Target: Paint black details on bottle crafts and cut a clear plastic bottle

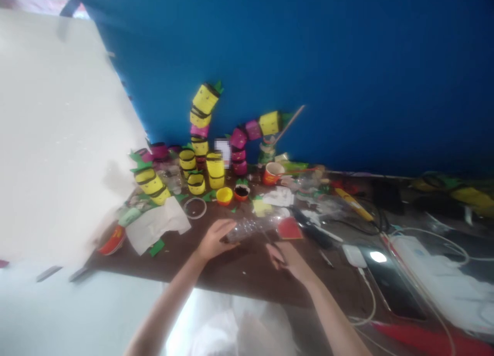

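Near the front of the dark brown table (227, 273), my left hand (216, 240) is closed around one end of a clear plastic bottle (252, 227) lying sideways. My right hand (295, 261) grips scissors with pinkish handles (275, 254). The blades point up toward the bottle; blur hides whether they touch it. A red piece of paper (289, 228) lies by the bottle's right end. Beyond the bottle is a yellow paper scrap (262, 207), with a white crumpled sheet (278, 195) close by.
Yellow and magenta segmented figures (200, 119) stand along the blue wall (309, 63). A tape ring (195, 208), small yellow cup (224, 195) and red-and-white cup (273, 173) are behind my hands. At right lie a yellow cutter (354, 204), a phone (397, 289), cables and a white power strip (436, 279).
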Tool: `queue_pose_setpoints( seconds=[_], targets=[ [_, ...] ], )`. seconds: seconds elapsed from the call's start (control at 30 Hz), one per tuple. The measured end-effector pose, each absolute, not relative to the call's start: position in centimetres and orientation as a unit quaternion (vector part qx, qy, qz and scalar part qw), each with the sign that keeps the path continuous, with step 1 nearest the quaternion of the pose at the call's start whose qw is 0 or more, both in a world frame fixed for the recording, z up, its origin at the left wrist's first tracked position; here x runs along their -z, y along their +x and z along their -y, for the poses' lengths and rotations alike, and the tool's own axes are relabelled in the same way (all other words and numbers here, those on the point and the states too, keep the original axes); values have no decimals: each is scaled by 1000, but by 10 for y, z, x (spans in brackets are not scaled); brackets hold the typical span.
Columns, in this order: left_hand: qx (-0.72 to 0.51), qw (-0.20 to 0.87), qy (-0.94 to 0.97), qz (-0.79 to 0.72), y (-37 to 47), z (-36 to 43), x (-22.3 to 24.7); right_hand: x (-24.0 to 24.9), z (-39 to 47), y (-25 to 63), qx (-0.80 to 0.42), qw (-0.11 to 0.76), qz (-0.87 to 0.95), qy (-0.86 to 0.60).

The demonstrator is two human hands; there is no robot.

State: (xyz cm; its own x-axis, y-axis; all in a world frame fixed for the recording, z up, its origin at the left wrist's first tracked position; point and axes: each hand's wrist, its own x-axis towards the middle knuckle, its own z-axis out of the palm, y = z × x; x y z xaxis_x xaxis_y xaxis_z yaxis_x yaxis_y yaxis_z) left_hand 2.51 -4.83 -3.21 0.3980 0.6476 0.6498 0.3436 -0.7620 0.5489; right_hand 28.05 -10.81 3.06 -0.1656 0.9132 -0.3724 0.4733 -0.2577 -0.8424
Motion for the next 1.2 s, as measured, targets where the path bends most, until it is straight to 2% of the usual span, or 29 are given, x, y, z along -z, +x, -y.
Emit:
queue_pose_setpoints(
  seconds=[0.63,0.93,1.2],
  targets=[
    [-463,148,818,-306,23,45,38,-29,114,279,-473,199,567,-644],
    [-446,126,847,-260,22,46,34,-22,117,276,-543,215,525,-619],
    [-431,120,865,-226,25,47,31,-21,106,284,-554,197,517,-622]
  ],
)
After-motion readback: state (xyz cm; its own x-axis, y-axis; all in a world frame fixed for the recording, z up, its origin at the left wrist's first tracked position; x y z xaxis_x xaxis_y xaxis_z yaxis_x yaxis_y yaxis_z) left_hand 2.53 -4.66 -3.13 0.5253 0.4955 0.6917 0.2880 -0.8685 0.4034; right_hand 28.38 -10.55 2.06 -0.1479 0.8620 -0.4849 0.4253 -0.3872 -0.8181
